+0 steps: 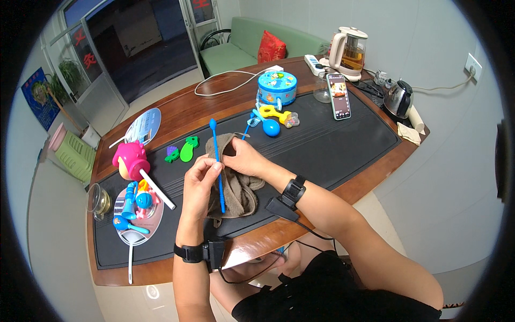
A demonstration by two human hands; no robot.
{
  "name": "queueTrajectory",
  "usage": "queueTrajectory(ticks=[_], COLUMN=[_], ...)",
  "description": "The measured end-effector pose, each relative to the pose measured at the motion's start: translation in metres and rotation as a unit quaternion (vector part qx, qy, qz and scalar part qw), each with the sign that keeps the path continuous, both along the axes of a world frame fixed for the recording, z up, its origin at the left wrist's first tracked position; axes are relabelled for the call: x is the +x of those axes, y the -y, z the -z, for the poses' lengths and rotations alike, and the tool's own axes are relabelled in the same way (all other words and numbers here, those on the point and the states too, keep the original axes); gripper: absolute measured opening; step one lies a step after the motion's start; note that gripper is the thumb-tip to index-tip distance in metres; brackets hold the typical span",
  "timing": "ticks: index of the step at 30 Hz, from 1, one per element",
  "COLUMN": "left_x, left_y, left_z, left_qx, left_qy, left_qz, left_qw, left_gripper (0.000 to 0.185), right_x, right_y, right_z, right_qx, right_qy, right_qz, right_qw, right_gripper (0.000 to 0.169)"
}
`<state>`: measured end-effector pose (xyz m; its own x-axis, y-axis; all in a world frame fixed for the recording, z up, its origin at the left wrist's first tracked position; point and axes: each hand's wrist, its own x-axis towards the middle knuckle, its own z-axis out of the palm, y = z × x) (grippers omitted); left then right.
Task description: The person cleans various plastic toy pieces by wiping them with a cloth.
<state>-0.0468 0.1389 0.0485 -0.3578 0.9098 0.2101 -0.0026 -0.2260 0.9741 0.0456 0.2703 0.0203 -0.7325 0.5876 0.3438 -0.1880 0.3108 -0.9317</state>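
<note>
My left hand (203,175) pinches a thin blue plastic drumstick (221,189) with a knobbed top, held upright in front of a grey-brown cloth (239,193). Beside it, my right hand (241,155) has hold of the upper part of that cloth, with its fingertips partly hidden by the folds. The rest of the cloth lies bunched on the black table mat. Beyond the right hand are a second blue stick (247,129), a blue maraca (271,127), a yellow rattle (285,117) and a blue toy drum (277,88). Green and purple toy pieces (187,149) lie left of the cloth.
At the left, a pink toy hammer (134,163), a glass cup (98,200) and a hand fan (130,237) bearing several toys. Another fan (147,124) lies behind. At the far right are a propped phone (339,96), a glass kettle (349,54) and a steel kettle (397,98).
</note>
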Motion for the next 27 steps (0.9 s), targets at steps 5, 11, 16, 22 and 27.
queueTrajectory(ticks=[5, 11, 16, 22, 27], left_x=[0.002, -0.013, -0.011, -0.004, 0.005], left_y=[0.0, -0.002, -0.001, 0.002, 0.008], left_z=[-0.002, 0.007, 0.002, -0.003, -0.007], left_qx=[-0.012, -0.025, -0.031, 0.034, 0.043], left_qy=[0.004, 0.043, 0.06, 0.073, 0.019], left_qz=[-0.002, -0.06, -0.056, 0.023, 0.121], left_qw=[1.0, 0.997, 0.996, 0.996, 0.992], left_gripper=[0.011, 0.013, 0.012, 0.013, 0.015], right_x=[0.003, 0.012, 0.008, 0.005, 0.012], right_y=[-0.008, -0.011, -0.013, -0.001, 0.004], right_z=[0.004, -0.009, -0.001, -0.002, -0.012], right_qx=[-0.057, -0.204, -0.208, -0.001, 0.184], right_qy=[0.048, 0.04, 0.055, 0.048, 0.061], right_qz=[-0.087, -0.159, -0.141, -0.1, -0.13], right_qw=[0.993, 0.965, 0.967, 0.994, 0.972], right_gripper=[0.033, 0.029, 0.024, 0.019, 0.018])
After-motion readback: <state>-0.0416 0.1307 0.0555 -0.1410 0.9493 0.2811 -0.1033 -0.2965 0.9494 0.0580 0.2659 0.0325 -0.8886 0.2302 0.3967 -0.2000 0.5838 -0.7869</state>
